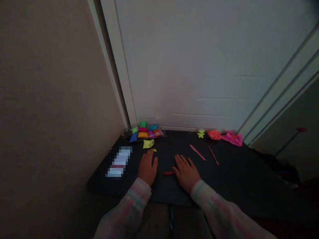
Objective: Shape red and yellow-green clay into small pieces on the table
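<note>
My left hand (pixel 148 167) lies flat and open on the black mat (pixel 231 169), its fingertips close to a small yellow clay bit (pixel 155 150). My right hand (pixel 185 172) also rests flat and open on the mat. A short red clay roll (pixel 168 173) lies between the hands, touching the thumb side of my right hand. A larger yellow clay lump (pixel 148 143) sits just beyond my left hand.
Several coloured clay packets (pixel 144 131) lie at the back left by the white door (pixel 199 59). Two pink modelling sticks (pixel 198 152) lie right of centre. A small yellow figure (pixel 200 134), an orange lump (pixel 214 134) and a pink wrapper (pixel 233 138) line the back right.
</note>
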Demonstrator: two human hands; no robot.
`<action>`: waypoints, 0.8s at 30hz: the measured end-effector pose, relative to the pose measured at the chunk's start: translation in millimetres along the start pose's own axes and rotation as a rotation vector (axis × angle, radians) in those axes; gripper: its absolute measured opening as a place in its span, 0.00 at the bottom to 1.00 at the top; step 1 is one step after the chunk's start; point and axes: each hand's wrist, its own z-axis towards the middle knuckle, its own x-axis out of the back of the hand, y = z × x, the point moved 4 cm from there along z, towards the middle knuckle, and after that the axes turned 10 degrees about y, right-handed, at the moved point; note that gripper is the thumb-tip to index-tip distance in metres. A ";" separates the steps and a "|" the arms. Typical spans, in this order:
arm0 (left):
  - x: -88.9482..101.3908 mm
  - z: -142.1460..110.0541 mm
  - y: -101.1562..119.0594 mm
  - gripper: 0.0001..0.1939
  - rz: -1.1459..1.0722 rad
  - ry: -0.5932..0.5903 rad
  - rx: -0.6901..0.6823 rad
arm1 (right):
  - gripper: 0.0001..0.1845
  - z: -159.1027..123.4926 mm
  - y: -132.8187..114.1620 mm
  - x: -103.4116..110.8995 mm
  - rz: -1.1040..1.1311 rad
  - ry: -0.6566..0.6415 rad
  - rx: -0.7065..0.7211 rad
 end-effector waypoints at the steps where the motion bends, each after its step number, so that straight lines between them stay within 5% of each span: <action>1: 4.4 -1.8 -7.5 0.23 -0.029 0.031 0.071 | 0.29 2.1 0.5 0.1 -0.006 0.009 -0.018; 8: 3.6 1.4 -21.0 0.22 -0.183 0.079 0.247 | 0.30 62.3 11.0 -3.9 -0.012 -0.047 -0.201; 16: 14.1 -1.9 -26.1 0.25 -0.280 0.162 0.338 | 0.28 -5.5 -5.1 0.0 0.005 0.065 0.067; 21: 13.6 -1.0 -27.7 0.25 -0.252 0.141 0.347 | 0.30 54.1 4.7 -4.7 0.023 0.051 -0.129; 24: 15.7 -1.5 -34.0 0.25 -0.258 0.185 0.400 | 0.29 73.0 8.6 -5.0 0.029 0.023 -0.122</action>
